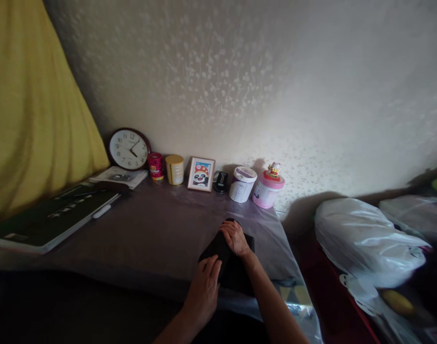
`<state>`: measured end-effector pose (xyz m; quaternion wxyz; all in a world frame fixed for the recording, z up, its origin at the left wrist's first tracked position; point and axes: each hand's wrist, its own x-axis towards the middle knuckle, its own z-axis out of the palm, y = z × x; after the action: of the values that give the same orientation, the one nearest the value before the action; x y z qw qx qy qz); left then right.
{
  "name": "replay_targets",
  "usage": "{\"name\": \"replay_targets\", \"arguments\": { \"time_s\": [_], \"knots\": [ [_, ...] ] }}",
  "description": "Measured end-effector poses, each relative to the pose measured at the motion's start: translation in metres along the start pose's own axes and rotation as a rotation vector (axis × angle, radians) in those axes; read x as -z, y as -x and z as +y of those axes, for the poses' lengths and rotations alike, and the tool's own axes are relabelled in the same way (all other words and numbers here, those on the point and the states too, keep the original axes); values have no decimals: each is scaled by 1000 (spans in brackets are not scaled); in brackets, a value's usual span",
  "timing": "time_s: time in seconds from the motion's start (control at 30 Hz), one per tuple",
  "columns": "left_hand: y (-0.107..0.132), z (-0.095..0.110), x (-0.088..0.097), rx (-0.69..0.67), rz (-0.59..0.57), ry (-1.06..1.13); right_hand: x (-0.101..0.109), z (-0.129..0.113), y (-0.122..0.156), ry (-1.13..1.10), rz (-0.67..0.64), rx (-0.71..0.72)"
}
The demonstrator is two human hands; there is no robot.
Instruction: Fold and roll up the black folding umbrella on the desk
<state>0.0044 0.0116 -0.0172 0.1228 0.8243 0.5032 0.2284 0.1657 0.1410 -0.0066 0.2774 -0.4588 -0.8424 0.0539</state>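
Note:
A dark folded cloth point(227, 267) lies near the front right of a grey-covered table point(150, 229). My left hand point(204, 286) rests flat on the cloth's near left edge, fingers stretched out and together. My right hand point(235, 237) lies on the cloth's far end, fingers curved down over its edge. Whether the right hand grips the cloth or only presses on it is hard to tell in the dim light.
Along the wall stand a round clock point(128, 149), a red tin point(155, 166), a yellow tin point(174, 169), a framed panda picture point(201, 174), a white tub point(242, 183) and a pink jar point(268, 187). Books point(53, 215) lie left. White plastic bags point(365, 239) sit right.

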Motion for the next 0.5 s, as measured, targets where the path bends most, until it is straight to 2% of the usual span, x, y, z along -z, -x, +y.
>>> {"name": "replay_targets", "arguments": {
  "time_s": [0.1,0.23,0.37,0.4,0.5],
  "knots": [
    [-1,0,1,-21,3,-33,-2,15,-11,24,38,-49],
    [0,-1,-1,-25,14,-30,6,26,-9,111,195,-283],
    [2,0,-1,-32,19,9,28,37,27,178,337,-492],
    [2,1,-1,-34,24,17,33,39,40,190,357,-587],
    [3,2,0,-29,35,37,38,39,74,121,255,-772]
  ]
}}
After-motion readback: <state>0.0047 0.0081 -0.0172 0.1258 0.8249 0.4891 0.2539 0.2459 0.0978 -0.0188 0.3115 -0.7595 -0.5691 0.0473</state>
